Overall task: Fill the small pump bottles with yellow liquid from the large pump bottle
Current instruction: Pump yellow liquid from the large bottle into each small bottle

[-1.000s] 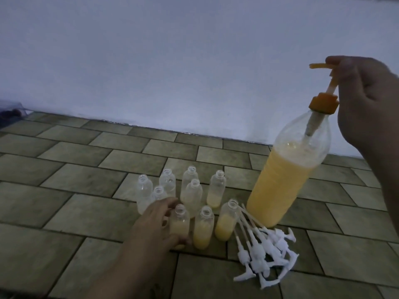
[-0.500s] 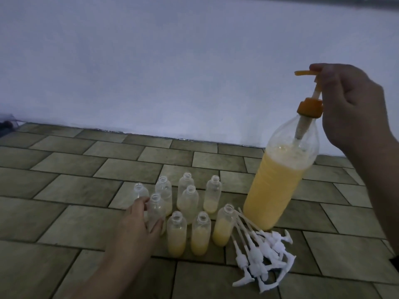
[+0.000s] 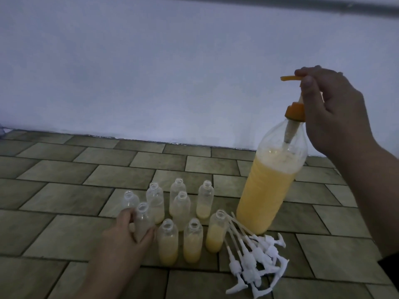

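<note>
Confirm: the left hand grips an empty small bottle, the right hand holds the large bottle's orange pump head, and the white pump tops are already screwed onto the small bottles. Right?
Not quite. The head view shows the white pump tops lying loose in a pile on the floor tiles, and the small bottles stand open-necked. The rest holds: the left hand grips an empty small bottle, and the right hand holds the orange pump head.

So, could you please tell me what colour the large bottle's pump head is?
Orange: the pump head and collar, clearest in the head view.
</note>
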Motion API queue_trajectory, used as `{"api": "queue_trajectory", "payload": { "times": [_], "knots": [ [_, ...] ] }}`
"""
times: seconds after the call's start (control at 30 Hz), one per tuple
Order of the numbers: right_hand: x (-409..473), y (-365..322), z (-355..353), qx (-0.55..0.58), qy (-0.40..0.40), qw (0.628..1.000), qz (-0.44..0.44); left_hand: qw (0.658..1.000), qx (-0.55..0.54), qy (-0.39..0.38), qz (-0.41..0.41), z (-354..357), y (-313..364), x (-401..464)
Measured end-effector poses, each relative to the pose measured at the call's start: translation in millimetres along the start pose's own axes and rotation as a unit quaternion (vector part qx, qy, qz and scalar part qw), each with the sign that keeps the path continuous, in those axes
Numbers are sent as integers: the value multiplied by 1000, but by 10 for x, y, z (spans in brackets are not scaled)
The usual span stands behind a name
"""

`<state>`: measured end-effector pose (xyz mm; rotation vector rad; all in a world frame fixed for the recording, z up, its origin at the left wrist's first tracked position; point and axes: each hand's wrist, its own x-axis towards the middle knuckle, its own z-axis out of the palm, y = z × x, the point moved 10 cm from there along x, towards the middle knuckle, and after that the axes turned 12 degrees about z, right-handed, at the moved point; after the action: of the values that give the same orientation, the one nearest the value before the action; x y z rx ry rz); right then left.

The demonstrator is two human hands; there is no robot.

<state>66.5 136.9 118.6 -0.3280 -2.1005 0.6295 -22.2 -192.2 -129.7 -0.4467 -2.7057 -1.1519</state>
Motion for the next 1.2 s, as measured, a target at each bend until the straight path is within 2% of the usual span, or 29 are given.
{"api": "queue_trajectory", "payload": {
  "times": [0.17, 0.33, 0.43, 0.53, 0.7, 0.83, 1.2],
  "knots": [
    [3, -31, -5, -39, -10, 999, -18, 996, -11, 78, 33, -447, 319, -39],
    [6, -45, -17, -23, -5, 1000, -15, 971, -74, 145, 175, -809, 1070, 126],
    [3, -48, -9, -11, -1, 1000, -19, 949, -154, 122, 245, -787, 1560, 371],
    [-6, -57, -13, -4, 5, 1000, -19, 932, -204, 110, 279, -674, 1894, 639],
    [-10, -64, -22, 1, 6, 1000, -16, 944, -146, 22, 296, -271, 2211, 969],
    [-4, -71, -17, -4, 8, 1000, -20, 940, -136, -14, 311, -98, 2402, 1020],
    [1, -74, 3, 3, 15, 1000, -22, 922, -106, -17, 373, -8, 2876, 947]
  ]
}}
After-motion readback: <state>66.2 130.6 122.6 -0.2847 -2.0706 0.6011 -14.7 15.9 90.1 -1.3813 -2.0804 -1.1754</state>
